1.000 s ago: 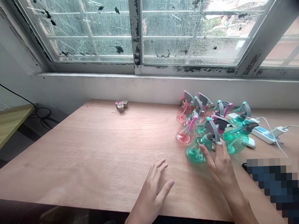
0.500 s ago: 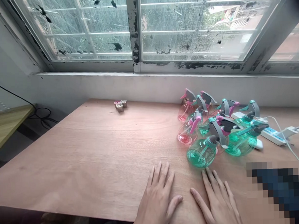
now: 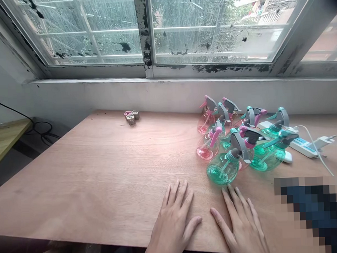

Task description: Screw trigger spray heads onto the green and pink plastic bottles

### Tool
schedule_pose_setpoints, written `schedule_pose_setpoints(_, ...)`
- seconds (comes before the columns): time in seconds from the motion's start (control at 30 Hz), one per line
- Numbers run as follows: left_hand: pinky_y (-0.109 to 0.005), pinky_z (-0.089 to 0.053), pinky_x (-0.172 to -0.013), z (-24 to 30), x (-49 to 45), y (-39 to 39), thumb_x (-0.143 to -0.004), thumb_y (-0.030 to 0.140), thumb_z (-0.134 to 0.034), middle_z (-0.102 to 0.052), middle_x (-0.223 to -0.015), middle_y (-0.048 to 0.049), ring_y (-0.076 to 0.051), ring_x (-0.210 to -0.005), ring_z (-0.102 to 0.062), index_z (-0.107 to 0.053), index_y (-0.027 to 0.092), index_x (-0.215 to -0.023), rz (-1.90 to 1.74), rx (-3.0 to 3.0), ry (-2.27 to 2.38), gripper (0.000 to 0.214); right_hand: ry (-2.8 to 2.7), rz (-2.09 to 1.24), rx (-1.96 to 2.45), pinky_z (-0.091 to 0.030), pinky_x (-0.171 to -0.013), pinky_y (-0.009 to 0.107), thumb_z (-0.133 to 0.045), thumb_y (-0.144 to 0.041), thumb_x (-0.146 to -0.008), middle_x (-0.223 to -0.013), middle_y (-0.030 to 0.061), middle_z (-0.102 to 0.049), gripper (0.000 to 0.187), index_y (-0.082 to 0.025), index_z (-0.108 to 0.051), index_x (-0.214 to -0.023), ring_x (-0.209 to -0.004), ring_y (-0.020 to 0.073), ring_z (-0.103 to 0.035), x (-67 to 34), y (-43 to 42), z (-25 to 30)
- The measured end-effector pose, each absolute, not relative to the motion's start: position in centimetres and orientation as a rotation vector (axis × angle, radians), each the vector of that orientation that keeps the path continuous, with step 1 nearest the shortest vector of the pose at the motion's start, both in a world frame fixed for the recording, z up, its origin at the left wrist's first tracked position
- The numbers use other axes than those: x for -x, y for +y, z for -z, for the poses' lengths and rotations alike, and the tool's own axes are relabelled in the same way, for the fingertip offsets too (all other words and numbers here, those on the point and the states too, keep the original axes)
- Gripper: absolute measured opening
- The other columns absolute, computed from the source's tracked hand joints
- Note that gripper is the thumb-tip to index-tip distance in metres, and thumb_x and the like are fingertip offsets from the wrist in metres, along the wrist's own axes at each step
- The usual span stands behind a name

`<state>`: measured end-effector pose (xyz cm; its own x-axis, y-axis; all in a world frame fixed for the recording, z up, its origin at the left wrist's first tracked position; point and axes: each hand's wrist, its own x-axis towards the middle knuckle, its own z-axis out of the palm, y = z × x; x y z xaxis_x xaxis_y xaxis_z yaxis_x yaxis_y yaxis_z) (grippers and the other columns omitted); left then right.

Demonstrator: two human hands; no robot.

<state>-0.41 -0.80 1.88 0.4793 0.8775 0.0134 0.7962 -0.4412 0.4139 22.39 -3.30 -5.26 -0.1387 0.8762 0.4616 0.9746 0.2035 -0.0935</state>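
Observation:
My left hand lies palm down on the wooden table, fingers stretched out, holding nothing. To its right my right hand rests the same way, its fingertips just in front of a green spray bottle. Whether they touch the bottle I cannot tell. Behind it stand several more spray bottles in a cluster. A pink spray bottle is on the left side of the group, and another green spray bottle on the right. Their trigger heads are grey with pink or teal, and they partly hide one another.
Three small box-like blocks sit near the table's back edge. A white power strip with a plugged-in cable lies behind the bottles at right. A pixelated dark patch covers the right front. A window is beyond the table.
The whole view has shifted slightly, so everything appears a little higher and further left. Both hands stay flat on the table, and the bottles keep their places.

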Motion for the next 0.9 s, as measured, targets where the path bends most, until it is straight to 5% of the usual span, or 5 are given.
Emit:
schedule_pose_setpoints(0.37,-0.067,-0.031,-0.128,-2.0,0.7,-0.8,-0.105,0.041,-0.062,-0.032,-0.175,-0.0121,-0.039,-0.162,-0.027,-0.049,0.021,-0.160,-0.337,-2.360,1.383,0.060,-1.974,0.178,1.728,-0.035,-0.118,0.073,-0.022,-0.064,-0.111,-0.153,0.0265,-0.060,0.074,-0.011,-0.052,-0.153,-0.148,0.0468,-0.047,-22.2,-3.5,5.3)
schedule_pose_setpoints(0.57,-0.068,-0.031,-0.128,-1.8,0.9,-0.9,-0.104,0.041,-0.064,-0.037,-0.174,-0.0107,-0.039,-0.162,-0.030,-0.052,0.025,-0.157,-0.436,-2.308,1.361,0.057,-1.392,-0.184,1.644,-0.050,-0.107,0.073,-0.061,-0.063,-0.102,-0.148,0.0228,-0.062,0.065,-0.017,-0.058,-0.148,-0.130,0.0479,-0.063,-22.9,-3.3,2.5)
schedule_pose_setpoints(0.67,-0.067,-0.029,-0.130,-2.3,0.9,-1.1,-0.102,0.039,-0.067,-0.039,-0.173,-0.0093,-0.037,-0.162,-0.030,-0.054,0.028,-0.155,-0.508,-2.270,1.330,0.055,-1.110,0.068,1.533,-0.046,-0.114,0.067,-0.074,-0.053,-0.098,-0.150,0.0231,-0.059,0.068,-0.014,-0.059,-0.151,-0.135,0.0472,-0.058,-23.0,-2.1,-1.6)
schedule_pose_setpoints(0.8,-0.065,-0.026,-0.131,-2.9,0.8,-1.4,-0.101,0.041,-0.069,-0.038,-0.174,-0.0093,-0.036,-0.163,-0.028,-0.054,0.027,-0.154,-0.508,-2.255,1.318,0.056,-1.097,0.204,1.484,-0.060,-0.089,0.067,-0.078,-0.067,-0.090,-0.150,0.0285,-0.056,0.092,-0.015,-0.050,-0.160,-0.119,0.0506,-0.066,-23.1,1.4,-7.1)
schedule_pose_setpoints(0.9,-0.063,-0.025,-0.132,-3.1,0.7,-1.6,-0.102,0.042,-0.067,-0.037,-0.175,-0.0101,-0.034,-0.164,-0.026,-0.054,0.024,-0.154,-0.495,-2.249,1.316,0.056,-1.302,0.393,1.556,-0.048,-0.108,0.070,-0.070,-0.070,-0.095,-0.162,0.0283,-0.046,0.091,-0.013,-0.049,-0.162,-0.142,0.0533,-0.047,-23.3,3.9,-9.4)
